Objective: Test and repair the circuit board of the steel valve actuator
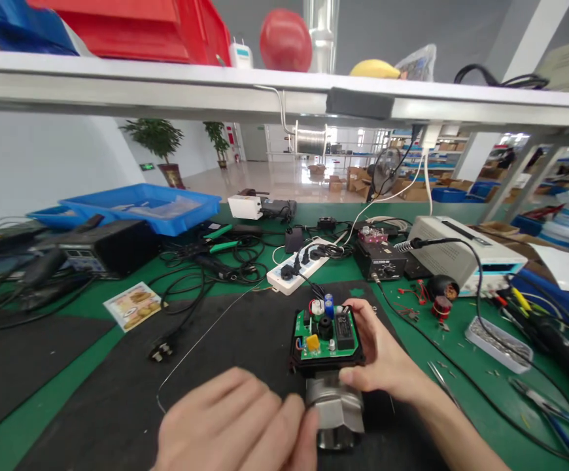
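So from where I'm sitting on the remote end, my landmark is the white power strip (284, 278), and the circuit-board unit (327, 363) stands just this side of it and a bit to its right, over the dark mat (216, 353). It's upright, long axis running up and down: green board (321, 347) facing up with its parts bare, chunky metal hex fitting (337, 402) underneath.

My right hand (385, 360) has it, fingers wrapped along the right side of the housing, thumb across the front near the neck. Left hand (235, 425) is in closer to me than the strip, fingers curled, knuckles up, right by the lower left of the fitting (motion blur there, so I honestly can't tell if it's touching or pinching anything).

That's the relation that matters, I reckon: the fitting lies just right of the left hand, while the right hand is nearer the board and already grasping.

Rest of the surface (490, 432), going by the strip: printed card (134, 306) off to its left, tweezers (444, 383) to its right and nearer me, box of little metal bits (498, 345) further right again.
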Available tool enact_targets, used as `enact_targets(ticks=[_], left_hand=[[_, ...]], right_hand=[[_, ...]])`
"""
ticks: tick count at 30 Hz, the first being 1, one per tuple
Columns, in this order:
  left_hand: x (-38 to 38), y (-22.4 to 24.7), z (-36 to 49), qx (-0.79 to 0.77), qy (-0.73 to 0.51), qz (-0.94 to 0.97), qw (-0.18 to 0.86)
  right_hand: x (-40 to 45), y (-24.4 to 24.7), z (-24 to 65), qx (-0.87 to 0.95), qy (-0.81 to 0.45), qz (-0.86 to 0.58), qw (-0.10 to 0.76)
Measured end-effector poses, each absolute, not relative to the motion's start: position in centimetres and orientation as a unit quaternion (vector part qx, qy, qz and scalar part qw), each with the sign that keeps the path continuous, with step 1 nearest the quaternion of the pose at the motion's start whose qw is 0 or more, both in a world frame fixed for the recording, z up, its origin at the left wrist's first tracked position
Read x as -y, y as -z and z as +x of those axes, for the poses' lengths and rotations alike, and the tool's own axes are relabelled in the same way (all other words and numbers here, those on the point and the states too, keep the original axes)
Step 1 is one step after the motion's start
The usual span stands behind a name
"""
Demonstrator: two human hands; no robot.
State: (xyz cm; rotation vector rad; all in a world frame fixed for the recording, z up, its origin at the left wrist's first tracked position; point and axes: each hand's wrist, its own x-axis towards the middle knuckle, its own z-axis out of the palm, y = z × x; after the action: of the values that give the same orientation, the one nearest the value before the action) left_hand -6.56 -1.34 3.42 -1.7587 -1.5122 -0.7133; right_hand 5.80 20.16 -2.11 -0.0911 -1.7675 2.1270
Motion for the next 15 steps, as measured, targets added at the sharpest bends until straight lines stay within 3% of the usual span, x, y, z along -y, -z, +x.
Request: enact_targets(ticks=[4, 7, 15], left_hand=[[-1.1, -4.1, -11.7, 0.696, 0.324, -0.565, 0.301], [-4.4, -2.3, -16.8, 0.808, 0.306, -0.465, 0.19], [-10.8, 2.5, -21.6, 0.835, 0.246, -0.478, 0.121]], right_hand=[[-20.2, 2.3, 5.8, 0.621, -0.762, -0.021, 0.182], [-20.1, 2.2, 5.9, 0.618, -0.766, -0.022, 0.176], [-20.1, 2.0, 5.9, 0.601, -0.779, -0.02, 0.175]])
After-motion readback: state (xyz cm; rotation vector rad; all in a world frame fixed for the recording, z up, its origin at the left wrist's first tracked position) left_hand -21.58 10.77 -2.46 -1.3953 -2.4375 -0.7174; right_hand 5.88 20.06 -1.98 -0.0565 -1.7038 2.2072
